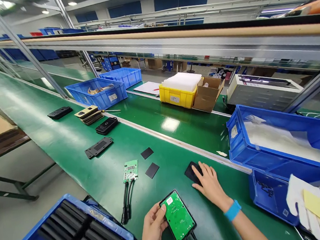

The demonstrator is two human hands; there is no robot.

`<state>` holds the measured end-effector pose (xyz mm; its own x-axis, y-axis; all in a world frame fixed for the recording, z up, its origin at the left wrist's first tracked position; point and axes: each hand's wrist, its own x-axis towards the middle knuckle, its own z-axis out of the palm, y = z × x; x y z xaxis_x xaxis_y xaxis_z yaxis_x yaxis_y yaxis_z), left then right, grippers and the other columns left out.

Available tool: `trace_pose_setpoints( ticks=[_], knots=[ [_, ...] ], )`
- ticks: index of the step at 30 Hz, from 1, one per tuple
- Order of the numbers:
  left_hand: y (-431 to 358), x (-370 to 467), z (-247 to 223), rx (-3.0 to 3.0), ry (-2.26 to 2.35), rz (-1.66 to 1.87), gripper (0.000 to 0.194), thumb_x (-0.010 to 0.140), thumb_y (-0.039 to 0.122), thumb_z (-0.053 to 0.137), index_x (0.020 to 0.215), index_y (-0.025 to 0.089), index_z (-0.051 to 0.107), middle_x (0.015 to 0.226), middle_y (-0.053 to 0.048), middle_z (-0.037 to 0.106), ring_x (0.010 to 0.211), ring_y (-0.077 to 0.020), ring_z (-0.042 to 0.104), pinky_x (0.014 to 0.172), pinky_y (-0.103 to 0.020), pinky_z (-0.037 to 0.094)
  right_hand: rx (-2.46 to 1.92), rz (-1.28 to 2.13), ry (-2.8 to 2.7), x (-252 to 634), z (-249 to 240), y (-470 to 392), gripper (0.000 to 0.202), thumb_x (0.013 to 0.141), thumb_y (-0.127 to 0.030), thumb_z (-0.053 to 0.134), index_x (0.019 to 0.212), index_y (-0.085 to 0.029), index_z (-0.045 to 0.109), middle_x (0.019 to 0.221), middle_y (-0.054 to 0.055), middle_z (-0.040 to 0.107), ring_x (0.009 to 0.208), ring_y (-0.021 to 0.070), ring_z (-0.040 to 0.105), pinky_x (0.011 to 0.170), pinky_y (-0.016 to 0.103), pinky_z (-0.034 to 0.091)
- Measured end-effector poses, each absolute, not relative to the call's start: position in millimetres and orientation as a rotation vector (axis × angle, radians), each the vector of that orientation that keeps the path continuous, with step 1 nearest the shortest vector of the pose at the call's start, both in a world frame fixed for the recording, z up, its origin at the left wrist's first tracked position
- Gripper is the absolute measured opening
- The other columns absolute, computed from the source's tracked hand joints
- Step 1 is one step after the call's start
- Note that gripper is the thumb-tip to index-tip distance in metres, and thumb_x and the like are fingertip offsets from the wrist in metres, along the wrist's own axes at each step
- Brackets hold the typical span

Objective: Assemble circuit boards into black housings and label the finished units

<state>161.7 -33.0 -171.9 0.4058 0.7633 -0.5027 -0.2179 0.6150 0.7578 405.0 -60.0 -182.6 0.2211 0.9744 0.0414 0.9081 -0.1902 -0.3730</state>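
My left hand (pixel 156 226) is closed on the edge of a green circuit board (pixel 178 218) seated in a black casing, thumb on top; two black cables run from its lower end. To the right, my right hand (pixel 208 179), wearing a blue wristband (pixel 232 210), has its fingers spread, with the index finger and thumb at a black square pad (pixel 192 172) on the bench. Two more black pads, one (pixel 147 153) above the other (pixel 152 170), lie left of it. Another green circuit board (pixel 130 171) with black cables rests farther left.
A blue bin (pixel 67 198) of black casings stands front left. Along the green bench (pixel 75 158) lie a vented black cover (pixel 99 147), black devices (pixel 106 126) and stacked cards (pixel 88 114). Blue bins (pixel 237 142) and white gloves (pixel 296 197) are at right; a yellow bin (pixel 175 99) stands behind.
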Motion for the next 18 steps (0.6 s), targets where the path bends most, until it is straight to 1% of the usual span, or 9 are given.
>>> trace_pose_setpoints(
  ticks=[1,2,4,6,7,10,13,15,18],
  knots=[
    [-32.5,166.1,-170.0,0.671,0.947,0.674,0.042,0.070,0.047,0.077,0.095,0.014,0.072,0.084,-0.010,0.075,0.075,-0.0227,0.070,0.070,-0.032,0.055,-2.131,0.361,-1.666,404.1,-177.5,-60.6,0.054,0.085,-0.038,0.061,0.134,-0.020,0.051,0.139,0.018,0.046,0.129,0.0370,0.038,0.103,0.055,0.031],
    [-32.0,171.0,-168.0,0.682,0.931,0.668,0.042,0.070,0.047,0.077,0.095,0.014,0.072,0.085,-0.010,0.075,0.075,-0.0225,0.069,0.070,-0.032,0.055,-2.040,0.523,-1.582,400.0,-171.8,-63.0,0.053,0.086,-0.043,0.058,0.133,-0.020,0.052,0.134,0.017,0.052,0.124,0.0349,0.044,0.101,0.053,0.035],
    [-31.2,180.6,-163.6,0.707,0.901,0.664,0.041,0.072,0.046,0.076,0.098,0.014,0.072,0.087,-0.009,0.075,0.076,-0.0220,0.068,0.069,-0.030,0.054,-1.740,1.040,-1.422,384.3,-161.7,-72.6,0.055,0.086,-0.052,0.055,0.130,-0.019,0.054,0.116,0.013,0.063,0.105,0.0289,0.058,0.089,0.044,0.047],
    [-30.9,188.5,-159.7,0.734,0.879,0.673,0.040,0.074,0.046,0.074,0.100,0.016,0.071,0.089,-0.009,0.074,0.079,-0.0209,0.067,0.070,-0.029,0.053,-1.425,1.434,-1.217,365.1,-156.1,-85.4,0.055,0.082,-0.055,0.059,0.123,-0.018,0.059,0.101,0.008,0.068,0.089,0.0249,0.063,0.080,0.038,0.051],
    [-31.4,191.2,-158.6,0.745,0.874,0.680,0.038,0.076,0.046,0.073,0.101,0.016,0.071,0.090,-0.008,0.073,0.080,-0.0199,0.066,0.071,-0.027,0.052,-1.322,1.511,-1.124,357.1,-155.5,-91.5,0.054,0.080,-0.055,0.062,0.119,-0.018,0.061,0.098,0.007,0.069,0.087,0.0243,0.063,0.079,0.037,0.050],
    [-36.9,193.8,-163.4,0.788,0.850,0.647,0.036,0.078,0.046,0.071,0.100,0.018,0.071,0.089,-0.006,0.071,0.079,-0.0172,0.063,0.072,-0.025,0.050,-1.264,1.441,-0.935,346.3,-160.0,-104.7,0.047,0.078,-0.051,0.067,0.110,-0.018,0.064,0.093,0.005,0.069,0.085,0.0230,0.062,0.079,0.036,0.049],
    [-47.1,192.2,-181.2,0.867,0.808,0.533,0.043,0.068,0.047,0.079,0.096,0.015,0.072,0.077,-0.004,0.066,0.065,-0.0137,0.058,0.059,-0.022,0.047,-1.290,1.392,-0.897,349.9,-166.4,-109.5,0.044,0.079,-0.051,0.066,0.106,-0.017,0.065,0.089,0.005,0.069,0.082,0.0224,0.061,0.077,0.035,0.048],
    [-54.1,192.5,-195.9,0.903,0.822,0.519,0.047,0.061,0.049,0.082,0.091,0.014,0.073,0.065,0.000,0.057,0.055,-0.0106,0.050,0.049,-0.019,0.041,-1.316,1.388,-0.891,352.1,-169.8,-110.4,0.045,0.078,-0.053,0.066,0.102,-0.016,0.066,0.087,0.005,0.069,0.080,0.0222,0.060,0.074,0.033,0.047],
    [-62.0,196.8,-213.8,0.923,0.894,0.581,0.047,0.059,0.052,0.081,0.084,0.014,0.072,0.058,0.005,0.044,0.052,-0.0096,0.044,0.046,-0.018,0.038,-1.429,1.321,-0.875,348.9,-175.8,-111.0,0.048,0.075,-0.059,0.065,0.093,-0.014,0.067,0.080,0.006,0.068,0.075,0.0221,0.059,0.067,0.031,0.045]
  ],
)
